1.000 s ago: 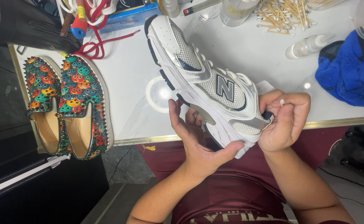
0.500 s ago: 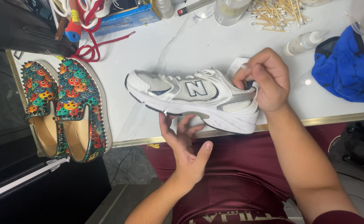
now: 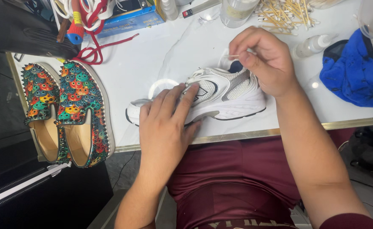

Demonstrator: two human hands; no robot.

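The left hand [image 3: 165, 123] lay flat, fingers spread, on the white sneaker [image 3: 224, 95] on the desk [image 3: 152, 55]; the right hand [image 3: 265, 59] pinched a cotton swab [image 3: 232, 55] at its heel.

Left hand [image 3: 165, 127] presses white sneaker [image 3: 224, 95]; right hand [image 3: 265, 59] pinches its heel.

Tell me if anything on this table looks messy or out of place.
Cotton swabs lie scattered in a loose heap at the table's far edge, and the blue cloth is crumpled with dark stains. The white sneaker sits upright under both hands, undamaged.
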